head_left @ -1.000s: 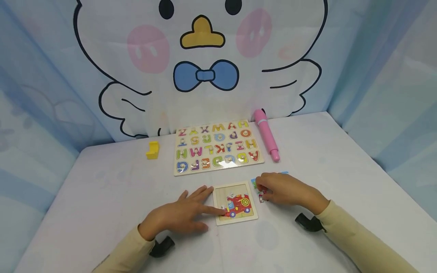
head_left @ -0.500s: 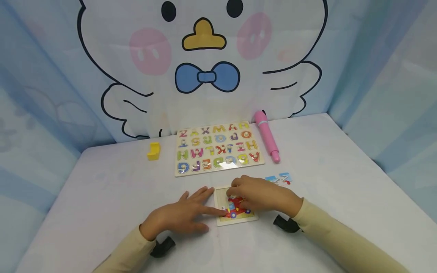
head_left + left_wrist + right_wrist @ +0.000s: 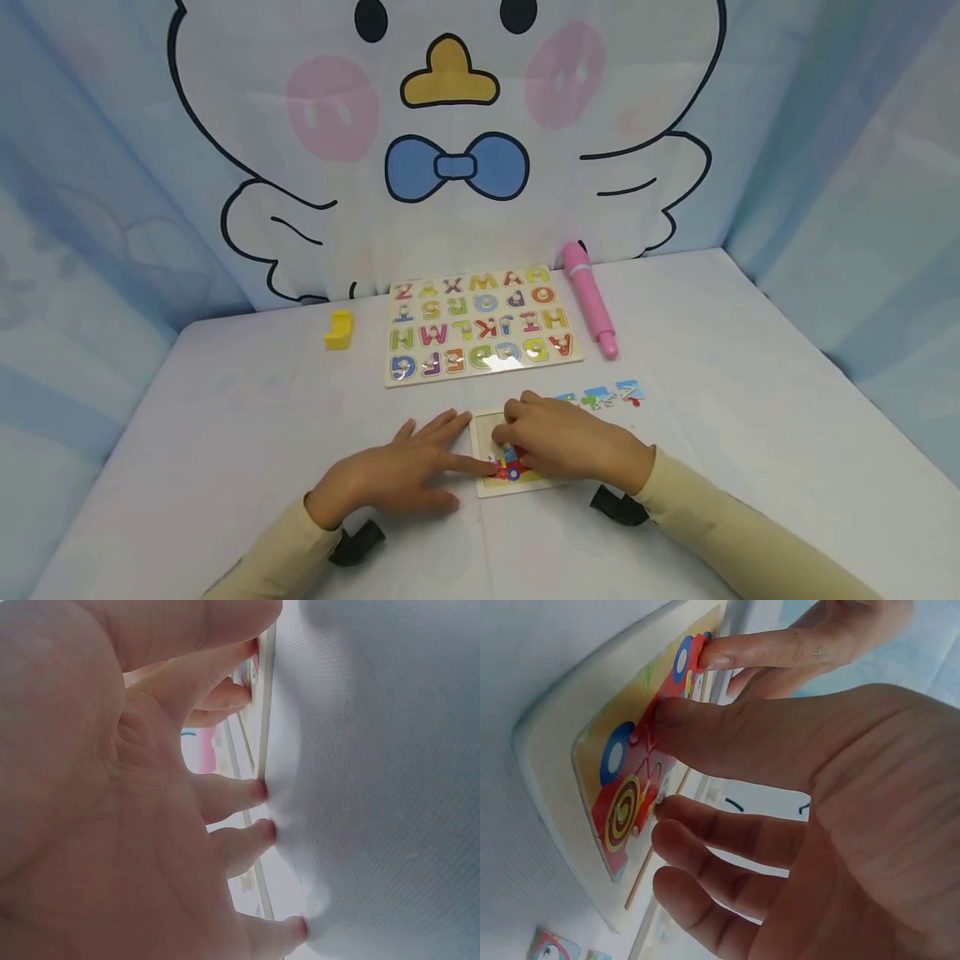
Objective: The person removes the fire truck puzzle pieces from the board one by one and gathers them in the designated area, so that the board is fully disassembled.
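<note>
A small square wooden jigsaw board (image 3: 487,423), with a red vehicle picture partly laid in it, lies on the white table. Spread out flat, my left hand (image 3: 397,475) rests at its left side; the index fingertip presses the red picture near the lower left edge. The left wrist view shows the other fingertips touching the cloth. Over the board's right part, my right hand (image 3: 573,437) has its thumb on the red picture and its index fingertip opposite, pinching a red puzzle piece (image 3: 651,784), seen in the right wrist view. The hand hides much of the picture in the head view.
Several loose puzzle pieces (image 3: 597,397) lie behind the right hand. Farther back are a wooden alphabet board (image 3: 483,327), a pink pen-shaped toy (image 3: 591,302) and a yellow block (image 3: 339,330). A printed curtain (image 3: 457,233) hangs behind the table.
My right hand has moved left from the loose pieces onto the jigsaw board, then shifted slightly toward its middle left. The left hand has stayed in place.
</note>
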Demonstrator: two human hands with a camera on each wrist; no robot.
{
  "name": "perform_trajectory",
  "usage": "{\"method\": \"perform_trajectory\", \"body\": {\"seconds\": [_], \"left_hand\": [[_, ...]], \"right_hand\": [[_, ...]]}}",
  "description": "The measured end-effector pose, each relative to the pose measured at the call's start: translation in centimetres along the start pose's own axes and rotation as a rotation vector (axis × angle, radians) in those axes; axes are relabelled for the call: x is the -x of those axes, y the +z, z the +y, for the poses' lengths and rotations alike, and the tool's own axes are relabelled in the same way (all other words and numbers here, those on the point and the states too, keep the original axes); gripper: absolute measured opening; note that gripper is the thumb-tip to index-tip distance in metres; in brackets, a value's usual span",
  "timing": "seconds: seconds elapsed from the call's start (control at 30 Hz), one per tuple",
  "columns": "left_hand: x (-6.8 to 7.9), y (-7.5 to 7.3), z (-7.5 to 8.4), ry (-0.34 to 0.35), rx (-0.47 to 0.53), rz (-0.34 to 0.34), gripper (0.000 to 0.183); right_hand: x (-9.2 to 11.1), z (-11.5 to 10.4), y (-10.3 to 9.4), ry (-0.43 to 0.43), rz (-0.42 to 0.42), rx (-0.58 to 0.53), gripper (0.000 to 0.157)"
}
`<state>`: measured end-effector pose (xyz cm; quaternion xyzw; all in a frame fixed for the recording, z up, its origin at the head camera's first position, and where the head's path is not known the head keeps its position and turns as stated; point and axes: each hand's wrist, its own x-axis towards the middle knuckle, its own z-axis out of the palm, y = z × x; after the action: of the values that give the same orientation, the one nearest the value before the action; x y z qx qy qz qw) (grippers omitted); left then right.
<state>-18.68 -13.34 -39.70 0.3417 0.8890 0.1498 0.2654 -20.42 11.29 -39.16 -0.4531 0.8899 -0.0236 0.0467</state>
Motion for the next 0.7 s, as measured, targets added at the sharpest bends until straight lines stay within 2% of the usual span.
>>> {"method": "perform_trajectory", "body": {"seconds": [0.3,0.6,0.7], "left_hand": [[0.18,-0.11,0.10,-0.001,0.008,0.001,0.053],[-0.11,-0.04,0.10,-0.017,-0.001,-0.006,0.053],[-0.15,0.01,0.06,-0.021,0.001,-0.007,0.053]], "right_hand": [[-0.43,0.25,0.46,0.067,0.014,-0.153,0.018],[-0.62,0.61,0.71,0.127,-0.035,-0.241,0.031],[-0.57,0.79,0.85,0.131,-0.040,-0.282,0.029]]}}
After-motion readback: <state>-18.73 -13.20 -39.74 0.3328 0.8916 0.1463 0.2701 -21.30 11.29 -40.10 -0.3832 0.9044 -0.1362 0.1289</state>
